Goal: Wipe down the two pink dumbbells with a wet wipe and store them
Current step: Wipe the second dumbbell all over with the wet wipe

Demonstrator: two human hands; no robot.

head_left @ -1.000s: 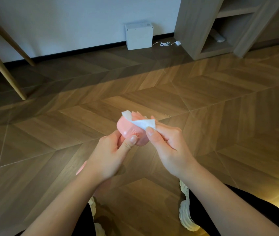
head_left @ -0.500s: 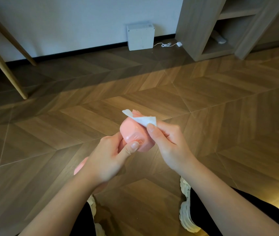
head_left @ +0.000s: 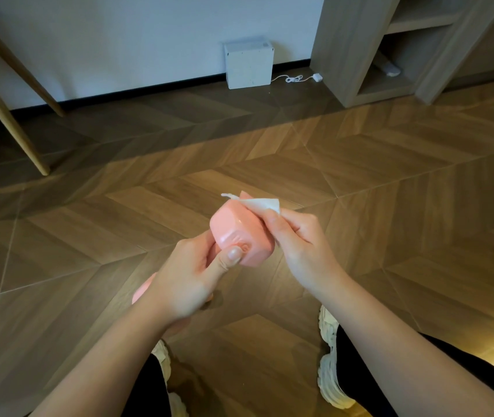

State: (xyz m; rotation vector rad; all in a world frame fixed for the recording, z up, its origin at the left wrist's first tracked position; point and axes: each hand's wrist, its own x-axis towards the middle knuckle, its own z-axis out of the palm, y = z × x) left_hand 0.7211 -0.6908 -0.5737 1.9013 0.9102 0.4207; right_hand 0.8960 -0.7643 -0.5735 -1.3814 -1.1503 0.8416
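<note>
Wooden floor point(head_left: 360, 182) laid in a chevron pattern fills most of the view, running back to a pale wall point(head_left: 119, 40) with a dark skirting strip. A white box point(head_left: 248, 66) stands on the floor against that wall, with a white cable point(head_left: 293, 78) lying just beside it. A wooden shelf unit point(head_left: 351, 55) rises at the right and slanted wooden legs point(head_left: 7, 121) at the left. The person stands over the floor, and pale chunky shoes point(head_left: 328, 365) and dark trouser legs show at the bottom edge. Both bare hands are raised in front of the body, in the middle of the view and clear of the floor. They hold one pink dumbbell point(head_left: 241, 236). Its long axis slants from lower left, near the body, up and away to the right. The far head points away from the person and shows its flat end face and angled sides. The near head only peeks out as a pink edge under the left wrist. The left hand point(head_left: 185, 284) grips the bar with its fingers curled round it, and the thumb lies up against the end of the far head. The right hand point(head_left: 302, 245) pinches a white wet wipe point(head_left: 265, 204) between thumb and fingers point(head_left: 272, 224) and presses it on the upper right side of the far head. A corner of the wipe sticks out beyond the top of that head.
</note>
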